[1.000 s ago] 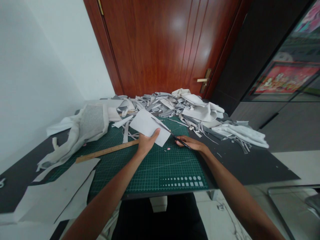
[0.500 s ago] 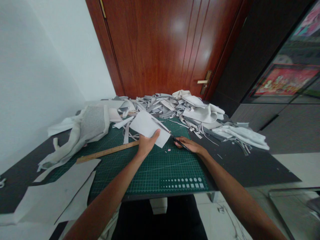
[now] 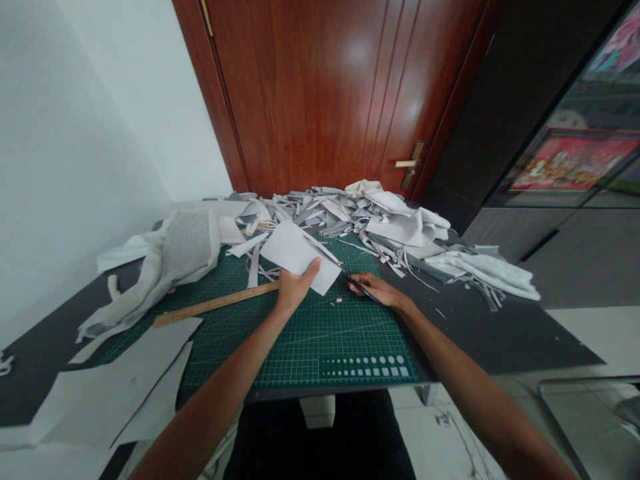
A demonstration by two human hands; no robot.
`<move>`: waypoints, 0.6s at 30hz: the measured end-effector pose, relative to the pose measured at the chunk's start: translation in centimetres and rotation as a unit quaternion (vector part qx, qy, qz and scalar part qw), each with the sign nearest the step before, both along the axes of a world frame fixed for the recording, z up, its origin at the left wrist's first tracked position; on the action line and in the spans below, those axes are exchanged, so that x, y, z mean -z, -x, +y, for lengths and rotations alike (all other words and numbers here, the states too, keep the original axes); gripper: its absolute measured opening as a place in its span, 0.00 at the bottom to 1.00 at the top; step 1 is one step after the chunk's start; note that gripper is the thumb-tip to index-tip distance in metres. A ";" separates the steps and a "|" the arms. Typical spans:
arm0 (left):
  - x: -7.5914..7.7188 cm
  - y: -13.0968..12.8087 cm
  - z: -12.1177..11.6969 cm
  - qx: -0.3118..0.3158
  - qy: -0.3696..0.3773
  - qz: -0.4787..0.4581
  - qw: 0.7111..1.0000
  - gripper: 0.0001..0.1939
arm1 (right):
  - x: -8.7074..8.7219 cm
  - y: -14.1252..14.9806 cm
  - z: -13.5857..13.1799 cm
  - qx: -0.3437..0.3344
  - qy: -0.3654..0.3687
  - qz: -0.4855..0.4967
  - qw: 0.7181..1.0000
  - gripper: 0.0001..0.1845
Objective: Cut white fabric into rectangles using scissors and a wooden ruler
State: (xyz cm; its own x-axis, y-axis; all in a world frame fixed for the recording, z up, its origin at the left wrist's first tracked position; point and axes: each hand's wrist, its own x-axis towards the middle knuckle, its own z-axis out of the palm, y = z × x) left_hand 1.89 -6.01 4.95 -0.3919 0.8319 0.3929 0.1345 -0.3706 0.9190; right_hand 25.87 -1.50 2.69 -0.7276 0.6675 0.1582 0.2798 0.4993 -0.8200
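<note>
My left hand [image 3: 296, 287] is closed on a white sheet [image 3: 290, 247], thumb on top and the other fingers underneath. Whether the sheet is paper, leather or cloth I cannot tell. In my right hand [image 3: 375, 289] is a pair of scissors [image 3: 361, 287] with dark handles. Its blades reach up and left along the sheet's right edge, and an upper blade shows over the white surface. Both hands are above a green cutting mat [image 3: 330, 333]. Just left of my left hand, a wooden ruler [image 3: 215, 305] lies slantwise on the mat.
Behind the mat lies a heap of grey and white scraps [image 3: 320, 207]. Folded white material [image 3: 415, 227] lies at right, a grey-and-cream piece [image 3: 185, 243] at left. Large pale sheets [image 3: 110, 380] cover the table's front left. A wooden door [image 3: 310, 93] stands behind.
Hardly anything differs. Both hands, the sheet and the scissors keep almost the same place, and the whole view has shifted very slightly.
</note>
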 end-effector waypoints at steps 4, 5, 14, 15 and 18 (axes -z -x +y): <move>0.0 0.0 0.0 0.017 -0.031 -0.003 0.999 0.20 | 0.0 0.0 0.0 0.031 -0.045 0.000 0.999 0.31; 0.0 0.1 0.0 0.020 -0.034 -0.004 0.999 0.20 | 0.0 0.0 0.0 0.033 -0.053 0.002 0.998 0.31; -0.2 0.2 -0.3 0.013 -0.041 0.010 0.999 0.19 | -0.3 0.1 -0.2 0.025 -0.057 0.000 0.998 0.29; -0.3 0.2 -0.3 0.014 -0.042 0.010 0.999 0.19 | -0.3 0.2 -0.2 0.025 -0.055 0.002 0.998 0.29; -0.4 0.2 -0.3 0.010 -0.044 0.007 0.999 0.18 | -0.3 0.4 -0.4 0.026 -0.051 0.013 0.998 0.30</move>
